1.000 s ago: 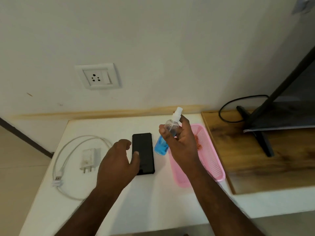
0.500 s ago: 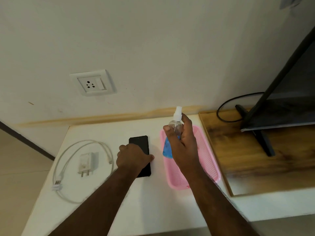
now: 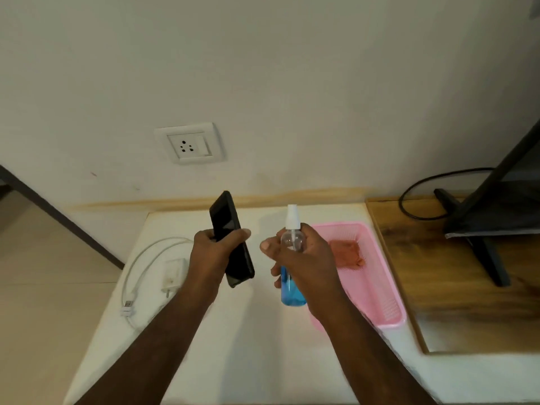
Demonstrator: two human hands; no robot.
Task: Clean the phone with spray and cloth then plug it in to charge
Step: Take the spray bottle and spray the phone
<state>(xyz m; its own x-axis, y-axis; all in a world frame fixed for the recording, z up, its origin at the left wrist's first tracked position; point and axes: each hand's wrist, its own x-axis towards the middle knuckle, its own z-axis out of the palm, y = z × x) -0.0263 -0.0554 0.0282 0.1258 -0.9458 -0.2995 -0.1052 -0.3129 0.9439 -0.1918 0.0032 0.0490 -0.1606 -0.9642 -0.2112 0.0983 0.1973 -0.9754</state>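
White table [image 3: 248, 346] below wall socket [image 3: 189, 143]

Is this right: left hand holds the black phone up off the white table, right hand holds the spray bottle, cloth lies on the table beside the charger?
Not quite. In the head view the folded orange cloth lies inside the pink plastic basket, not beside the white charger. The rest holds.

It looked like a home room: a wall socket [image 3: 189, 143] above the left hand [image 3: 214, 252], a television stand [image 3: 479, 241] right of the white counter [image 3: 239, 346].
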